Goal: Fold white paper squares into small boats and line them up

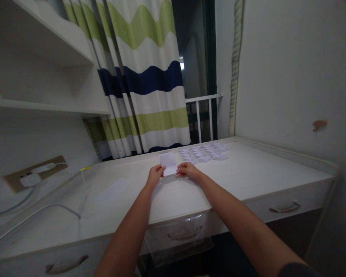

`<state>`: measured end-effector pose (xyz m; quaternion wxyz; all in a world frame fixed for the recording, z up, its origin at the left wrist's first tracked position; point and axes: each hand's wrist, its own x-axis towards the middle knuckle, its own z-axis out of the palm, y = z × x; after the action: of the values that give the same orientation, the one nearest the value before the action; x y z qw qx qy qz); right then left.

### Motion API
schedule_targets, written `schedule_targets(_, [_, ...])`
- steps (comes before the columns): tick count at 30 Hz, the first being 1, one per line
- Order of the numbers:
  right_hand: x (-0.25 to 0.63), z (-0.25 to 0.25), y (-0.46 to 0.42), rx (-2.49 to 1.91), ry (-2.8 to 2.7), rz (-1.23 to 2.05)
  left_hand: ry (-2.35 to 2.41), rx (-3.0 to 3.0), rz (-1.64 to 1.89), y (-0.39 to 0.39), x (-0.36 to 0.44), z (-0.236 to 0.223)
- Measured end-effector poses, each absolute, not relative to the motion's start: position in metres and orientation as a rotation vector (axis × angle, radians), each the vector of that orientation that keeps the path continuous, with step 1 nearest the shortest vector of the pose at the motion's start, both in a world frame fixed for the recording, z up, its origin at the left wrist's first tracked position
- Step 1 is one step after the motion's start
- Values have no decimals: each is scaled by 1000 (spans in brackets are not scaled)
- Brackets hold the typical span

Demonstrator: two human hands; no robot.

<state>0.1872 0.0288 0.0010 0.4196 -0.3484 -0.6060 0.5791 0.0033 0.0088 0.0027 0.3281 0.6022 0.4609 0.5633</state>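
A small white sheet of paper is held up just above the desk between my two hands. My left hand pinches its left edge, thumb in front. At its lower right side my right hand grips the paper with closed fingers. Behind my right hand, several folded white paper pieces lie in rows on the desk. More flat white paper rests on the desktop to the left of my left hand.
The white desk has drawers with metal handles along its front. A clear plastic bag hangs at the middle drawer. White cables run across the left side from a wall socket. A striped curtain hangs behind.
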Motion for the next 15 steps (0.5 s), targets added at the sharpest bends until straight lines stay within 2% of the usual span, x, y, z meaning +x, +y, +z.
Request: schedule_targets(15, [184, -6, 39, -859, -1514, 1456, 1226, 1616, 1439, 8, 4, 4])
